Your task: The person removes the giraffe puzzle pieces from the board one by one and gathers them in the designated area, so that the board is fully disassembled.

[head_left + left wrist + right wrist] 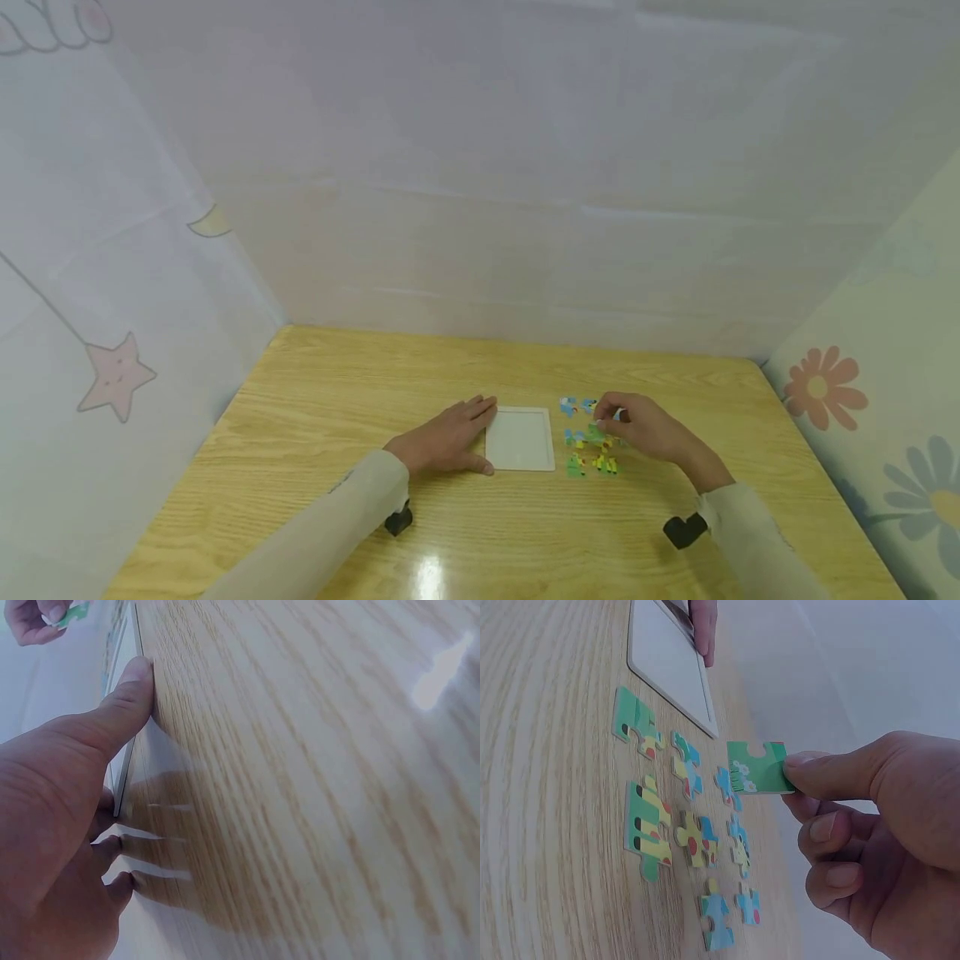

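Note:
My right hand (648, 429) pinches a green jigsaw puzzle piece (761, 771) with white flowers between thumb and index finger. It holds the piece above the loose puzzle pieces (649, 825), which lie spread on the table in rough rows, apart from one another. To their left lies a flat white puzzle tray (519, 440) with a raised rim and no pieces in it. Along the tray's left edge rests my left hand (446, 437), its fingers extended near the far corner and the thumb near the front corner.
A light wood-grain table (375, 367) carries everything. Behind it hangs a pale cloth backdrop (487, 208), with printed side panels to the left and right. A black wrist mount (399, 520) shows under the left cuff, another (684, 531) by the right cuff.

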A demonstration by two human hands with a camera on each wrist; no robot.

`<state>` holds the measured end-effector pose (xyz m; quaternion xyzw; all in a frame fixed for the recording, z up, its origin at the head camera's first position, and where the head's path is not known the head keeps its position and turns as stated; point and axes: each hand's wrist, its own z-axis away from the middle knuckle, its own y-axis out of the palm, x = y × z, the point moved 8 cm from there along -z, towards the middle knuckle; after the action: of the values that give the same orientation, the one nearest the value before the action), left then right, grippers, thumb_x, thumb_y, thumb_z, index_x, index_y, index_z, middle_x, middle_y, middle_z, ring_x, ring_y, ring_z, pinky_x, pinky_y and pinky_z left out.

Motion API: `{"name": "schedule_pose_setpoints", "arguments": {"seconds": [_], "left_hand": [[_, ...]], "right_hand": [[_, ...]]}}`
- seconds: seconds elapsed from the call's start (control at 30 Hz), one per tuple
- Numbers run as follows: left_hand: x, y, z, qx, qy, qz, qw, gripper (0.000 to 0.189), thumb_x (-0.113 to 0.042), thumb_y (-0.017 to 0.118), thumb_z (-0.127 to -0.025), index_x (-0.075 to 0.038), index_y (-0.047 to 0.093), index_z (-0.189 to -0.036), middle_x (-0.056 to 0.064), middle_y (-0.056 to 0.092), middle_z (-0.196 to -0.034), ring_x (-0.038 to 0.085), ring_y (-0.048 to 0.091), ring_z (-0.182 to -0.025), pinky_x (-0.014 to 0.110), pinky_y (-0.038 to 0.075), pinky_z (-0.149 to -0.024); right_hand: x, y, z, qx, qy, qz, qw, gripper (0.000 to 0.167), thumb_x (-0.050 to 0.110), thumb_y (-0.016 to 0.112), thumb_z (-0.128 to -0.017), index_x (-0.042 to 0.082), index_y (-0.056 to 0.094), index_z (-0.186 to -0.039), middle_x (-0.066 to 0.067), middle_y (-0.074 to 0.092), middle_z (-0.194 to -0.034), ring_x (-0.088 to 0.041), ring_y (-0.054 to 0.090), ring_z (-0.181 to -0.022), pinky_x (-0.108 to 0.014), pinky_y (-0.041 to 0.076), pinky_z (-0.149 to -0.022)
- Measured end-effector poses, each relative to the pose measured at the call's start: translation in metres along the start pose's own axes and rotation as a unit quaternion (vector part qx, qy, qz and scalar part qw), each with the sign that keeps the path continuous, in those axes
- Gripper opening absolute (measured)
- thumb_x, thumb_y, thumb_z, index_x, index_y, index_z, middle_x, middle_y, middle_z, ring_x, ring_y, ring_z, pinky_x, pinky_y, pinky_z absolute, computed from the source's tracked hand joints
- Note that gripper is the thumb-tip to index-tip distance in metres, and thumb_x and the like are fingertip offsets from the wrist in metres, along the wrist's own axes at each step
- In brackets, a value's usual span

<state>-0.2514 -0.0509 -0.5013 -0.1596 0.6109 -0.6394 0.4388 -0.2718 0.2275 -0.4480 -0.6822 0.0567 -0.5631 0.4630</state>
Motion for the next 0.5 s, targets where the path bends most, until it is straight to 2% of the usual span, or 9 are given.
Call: {"name": "schedule_pose_setpoints", "arguments": {"seconds": [0.1, 0.27, 0.5], "left_hand": [[0.000, 0.000, 0.000, -0.001, 0.001, 0.002, 1.0000, 0.104, -0.061, 0.067, -0.098, -0.004, 0.020, -0.171, 0.009, 0.015, -0.182, 0.033, 0.013, -0.169, 0.051, 0.020, -0.138], [0.000, -0.001, 0.001, 0.002, 0.002, 0.006, 1.0000, 0.104, -0.061, 0.067, -0.099, -0.004, 0.019, -0.171, 0.009, 0.014, -0.182, 0.033, 0.012, -0.169, 0.052, 0.020, -0.138], [0.001, -0.001, 0.000, 0.004, 0.002, 0.013, 0.9999, 0.104, -0.060, 0.067, -0.099, -0.004, 0.018, -0.171, 0.010, 0.013, -0.181, 0.034, 0.012, -0.169, 0.053, 0.020, -0.138]], "right_hand": [[-0.001, -0.003, 0.003, -0.002, -0.002, 0.001, 1.0000, 0.008, 0.013, 0.064, -0.108, 0.006, 0.068, -0.106, -0.013, 0.069, -0.103, -0.024, 0.061, -0.083, -0.024, 0.049, -0.066], [-0.004, -0.008, 0.008, -0.008, 0.008, 0.004, 0.9999, 0.008, 0.013, 0.064, -0.107, 0.006, 0.068, -0.106, -0.011, 0.070, -0.103, -0.016, 0.061, -0.090, -0.024, 0.050, -0.069], [-0.011, -0.012, 0.016, -0.007, 0.012, 0.013, 0.9998, 0.009, 0.013, 0.065, -0.107, 0.006, 0.069, -0.104, -0.009, 0.070, -0.103, -0.011, 0.060, -0.090, -0.024, 0.050, -0.069]]}}
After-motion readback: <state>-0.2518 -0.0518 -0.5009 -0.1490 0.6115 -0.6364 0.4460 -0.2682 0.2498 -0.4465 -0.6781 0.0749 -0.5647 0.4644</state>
